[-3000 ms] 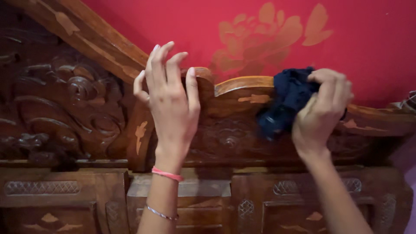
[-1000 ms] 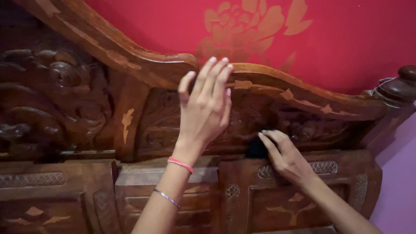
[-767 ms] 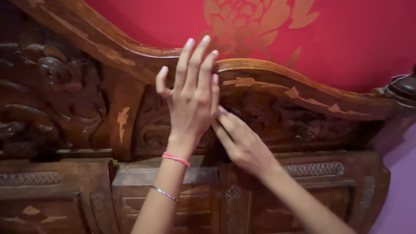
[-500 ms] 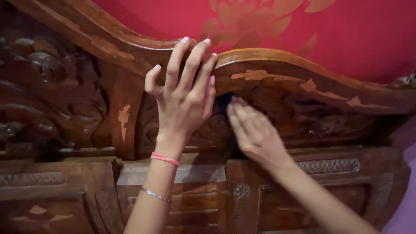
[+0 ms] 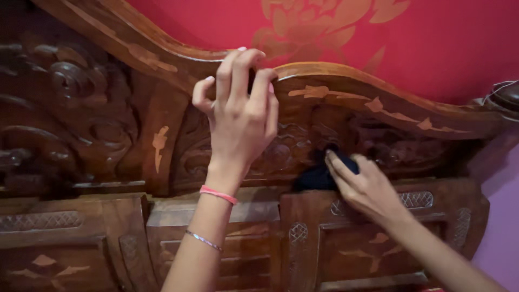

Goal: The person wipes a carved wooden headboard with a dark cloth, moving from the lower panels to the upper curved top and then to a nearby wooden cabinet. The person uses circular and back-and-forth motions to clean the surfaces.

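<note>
— What's the right hand [image 5: 363, 186] doing down there?

— It presses a dark blue cloth [image 5: 319, 176] flat against the carved wooden headboard [image 5: 108, 124], low on the carved band, right above the row of lattice panels. The fingers lie stretched out over the cloth, so the grip is a flat press with the palm and fingers rather than a pinch; the cloth sits bunched between the hand and the wood, and part of it sticks out to the left of the fingers.

— And the left hand [image 5: 240, 116]?

— Up higher, at the curved top rail [image 5: 346, 86] of the headboard. The fingertips curl over the dip where the two curves of the rail meet. The grip is half closed, fingers bent like a claw, holding nothing but the edge of the wood. I can't tell how firmly it bears on it.

— Anything on that arm?

— A pink band [image 5: 218, 194] at the wrist and a thin silver bangle [image 5: 203, 240] further down the forearm.

— What's behind the bed?

— A red wall [image 5: 459, 48] with a large orange flower [image 5: 319, 24] painted on it, just above the rail. At the far right, a rounded wooden knob [image 5: 505, 96] tops the post, with a strip of purple wall [image 5: 500, 216] beside it.
</note>
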